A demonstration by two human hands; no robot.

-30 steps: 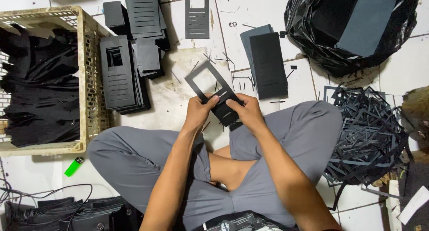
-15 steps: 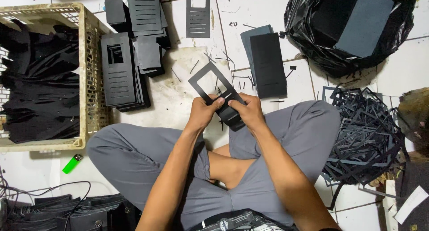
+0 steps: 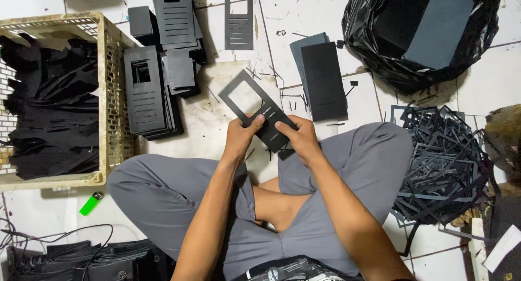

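From the head camera, a person sits cross-legged on the tiled floor (image 3: pixel 217 129). The left hand (image 3: pixel 242 133) and right hand (image 3: pixel 296 135) both pinch a black die-cut card (image 3: pixel 259 111), held tilted above the knees, its window already punched out. To the left, beside the plastic crate (image 3: pixel 111 96), lies a stack of finished cards (image 3: pixel 146 91). A pile of uncut sheets (image 3: pixel 324 80) waits near the floor's upper middle. Offcut frames (image 3: pixel 445 167) heap up on the right, so a good share looks done.
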